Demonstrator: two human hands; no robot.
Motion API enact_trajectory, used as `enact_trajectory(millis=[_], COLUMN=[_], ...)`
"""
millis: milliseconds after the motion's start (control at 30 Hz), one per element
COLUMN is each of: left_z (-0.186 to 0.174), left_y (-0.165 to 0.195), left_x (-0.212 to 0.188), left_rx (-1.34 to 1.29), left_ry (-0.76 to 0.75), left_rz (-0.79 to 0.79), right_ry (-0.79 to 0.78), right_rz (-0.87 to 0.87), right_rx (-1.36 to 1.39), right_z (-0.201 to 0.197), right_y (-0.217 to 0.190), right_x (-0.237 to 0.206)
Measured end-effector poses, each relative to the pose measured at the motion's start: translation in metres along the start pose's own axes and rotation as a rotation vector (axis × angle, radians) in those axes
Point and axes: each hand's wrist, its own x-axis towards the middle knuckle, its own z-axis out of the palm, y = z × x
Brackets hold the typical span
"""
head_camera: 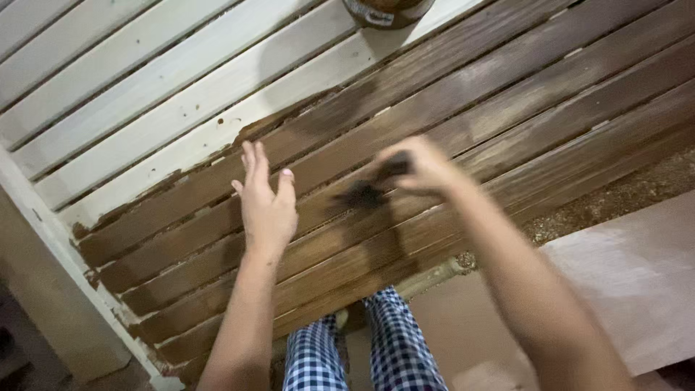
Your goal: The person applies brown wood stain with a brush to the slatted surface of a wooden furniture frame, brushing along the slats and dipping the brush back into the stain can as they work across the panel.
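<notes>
Two hands: left hand [266, 206] is open, fingers spread, resting flat on the slatted wood panel [217, 108]; right hand [423, 165] is pinched shut on a dark staining rag [365, 192].
One rag: it hangs just below and left of the right fingers, touching a brown slat, between both hands.
One can: a brown tin [387, 11] sits far above the hands, cut off at the top edge.
Slats: some brown, some bare pale wood.
Hard to see: the right hand and rag are blurry.
Legs: checked trousers [362, 351] below the hands.
</notes>
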Motion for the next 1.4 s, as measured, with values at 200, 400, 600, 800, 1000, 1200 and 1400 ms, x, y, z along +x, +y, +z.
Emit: enact_trajectory(millis=[200,400,600,800,1000,1200,1400], left_z=[-0.027,-0.030,-0.017,-0.020,-0.022,-0.024,-0.018], left_y=[-0.014,-0.042,-0.050,-0.025,-0.016,-0.033,-0.015], left_x=[-0.001,-0.005,-0.018,-0.019,-0.015,-0.020,-0.016], left_rx=[0.028,-0.001,-0.034,-0.003,0.021,0.002,-0.017], left_ry=[0.029,0.070,0.070,0.054,0.035,0.048,0.059], left_rz=[-0.020,-0.076,-0.092,0.011,0.028,-0.033,0.008], right_ry=[-0.107,0.178,0.050,-0.039,-0.022,0.240,0.071], right_rz=[0.040,0.494,0.493,-0.137,0.293,0.651,0.205], right_rx=[0.400,0.464,0.367,0.476,0.273,0.214,0.463], right_z=[0.042,-0.072,0.040,0.156,0.004,-0.085,0.097], right_y=[-0.013,0.047,0.001,-0.093,0.016,0.022,-0.055], right_x=[0.005,-0.087,-0.056,-0.009,-0.081,-0.107,-0.017])
